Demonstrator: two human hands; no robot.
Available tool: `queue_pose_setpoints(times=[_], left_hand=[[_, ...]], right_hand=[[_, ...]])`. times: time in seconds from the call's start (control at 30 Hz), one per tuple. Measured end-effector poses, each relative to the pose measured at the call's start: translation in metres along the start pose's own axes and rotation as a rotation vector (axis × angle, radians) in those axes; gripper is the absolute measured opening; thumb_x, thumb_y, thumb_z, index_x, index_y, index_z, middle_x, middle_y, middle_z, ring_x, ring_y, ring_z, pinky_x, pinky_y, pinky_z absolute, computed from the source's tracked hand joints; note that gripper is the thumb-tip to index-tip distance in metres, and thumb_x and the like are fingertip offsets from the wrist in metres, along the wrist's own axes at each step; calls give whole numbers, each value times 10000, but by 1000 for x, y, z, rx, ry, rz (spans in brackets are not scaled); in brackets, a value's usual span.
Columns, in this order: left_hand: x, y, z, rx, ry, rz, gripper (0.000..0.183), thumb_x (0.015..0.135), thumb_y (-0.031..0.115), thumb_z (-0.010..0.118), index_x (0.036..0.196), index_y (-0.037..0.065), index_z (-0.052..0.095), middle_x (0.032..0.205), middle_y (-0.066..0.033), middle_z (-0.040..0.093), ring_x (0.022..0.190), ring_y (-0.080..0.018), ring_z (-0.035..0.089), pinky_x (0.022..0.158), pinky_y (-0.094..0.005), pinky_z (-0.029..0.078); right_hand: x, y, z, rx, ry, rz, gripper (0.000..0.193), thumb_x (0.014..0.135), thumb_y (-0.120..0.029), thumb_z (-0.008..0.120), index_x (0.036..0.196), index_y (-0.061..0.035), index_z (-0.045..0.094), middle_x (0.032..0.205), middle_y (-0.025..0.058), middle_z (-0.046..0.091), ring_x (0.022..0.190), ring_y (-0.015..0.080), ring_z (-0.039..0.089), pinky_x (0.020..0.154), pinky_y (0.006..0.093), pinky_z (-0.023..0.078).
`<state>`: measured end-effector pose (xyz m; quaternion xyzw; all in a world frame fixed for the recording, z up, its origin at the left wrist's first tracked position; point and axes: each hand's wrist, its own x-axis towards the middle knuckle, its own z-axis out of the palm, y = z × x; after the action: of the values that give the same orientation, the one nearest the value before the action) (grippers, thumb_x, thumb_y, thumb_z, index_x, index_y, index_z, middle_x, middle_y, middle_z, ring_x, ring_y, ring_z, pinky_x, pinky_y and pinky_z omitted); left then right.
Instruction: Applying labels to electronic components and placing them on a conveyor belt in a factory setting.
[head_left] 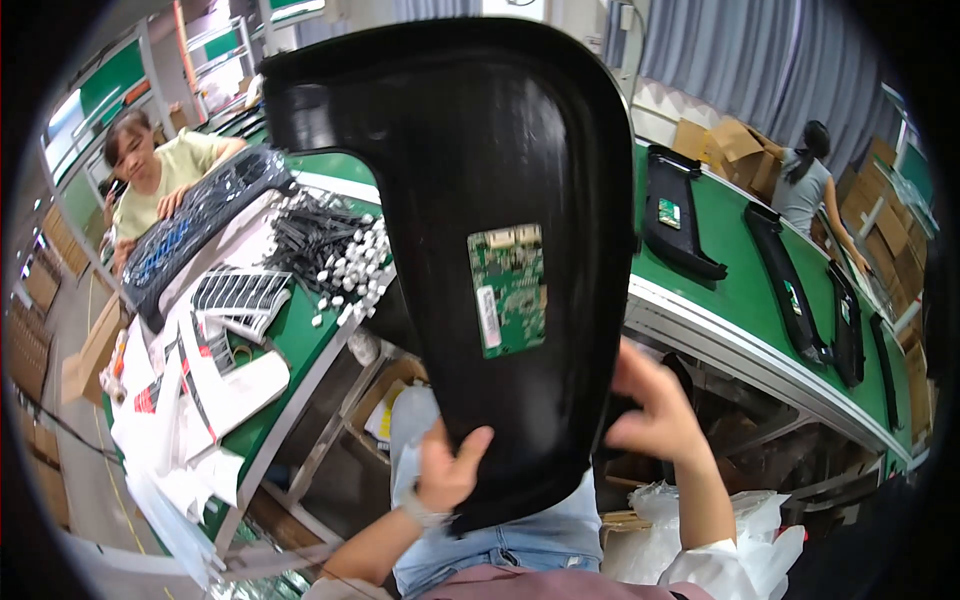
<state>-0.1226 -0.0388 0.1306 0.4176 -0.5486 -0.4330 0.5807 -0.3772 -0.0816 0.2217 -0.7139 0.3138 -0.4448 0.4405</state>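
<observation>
A large, curved black plastic housing is held up in front of me, tilted, its glossy hollow inner side facing me. On its inner face sits a green circuit board with white connectors at the top and a white label. My left hand grips the lower left edge, thumb on the inner face and fingers hidden behind. Beside the lower right edge is my right hand, its thumb and fingers apart. Its fingertips reach the edge; whether they press on it I cannot tell.
On the left green table lie black strips with white ends, papers and a plastic-wrapped black part near a seated person. More black housings rest on the right bench; another person handles cardboard boxes.
</observation>
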Motion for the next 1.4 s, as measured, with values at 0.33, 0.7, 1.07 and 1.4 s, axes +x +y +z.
queue_pose_setpoints(times=[0.33, 0.7, 1.07, 1.4], left_hand=[[-99, -13, 28, 171, -1030, -370, 442, 979, 222, 580, 1326, -36, 487, 1234, -212, 615, 1109, -297, 608, 947, -365, 462], [-58, 115, -183, 755, 723, 65, 166, 941, 150, 586, 923, 14, 680, 828, -45, 672, 760, -107, 613, 731, -270, 490], [20, 61, -341, 810, 825, -211, 482, 790, 176, 774, 1143, -82, 571, 821, -117, 702, 719, -203, 674, 671, -306, 535], [4, 105, -253, 405, 512, 110, 218, 868, 46, 682, 1064, -50, 680, 880, -15, 627, 776, -67, 558, 692, -212, 474]], right_hand=[[-12, 72, 3, -600, -500, 110, 270, 930, -205, 634, 1140, -35, 646, 893, 258, 658, 825, 420, 653, 725, 438, 528], [105, 80, 174, -655, -770, -343, 253, 818, -214, 727, 1029, -78, 692, 872, 112, 633, 758, 270, 667, 676, 368, 539], [204, 26, 370, 47, -572, -493, 143, 854, -22, 649, 990, -31, 692, 881, 87, 663, 753, 180, 667, 582, 265, 512], [216, 1, 341, -189, -112, -952, 247, 747, -35, 706, 974, -90, 626, 918, 63, 549, 842, 269, 556, 694, 394, 484]])
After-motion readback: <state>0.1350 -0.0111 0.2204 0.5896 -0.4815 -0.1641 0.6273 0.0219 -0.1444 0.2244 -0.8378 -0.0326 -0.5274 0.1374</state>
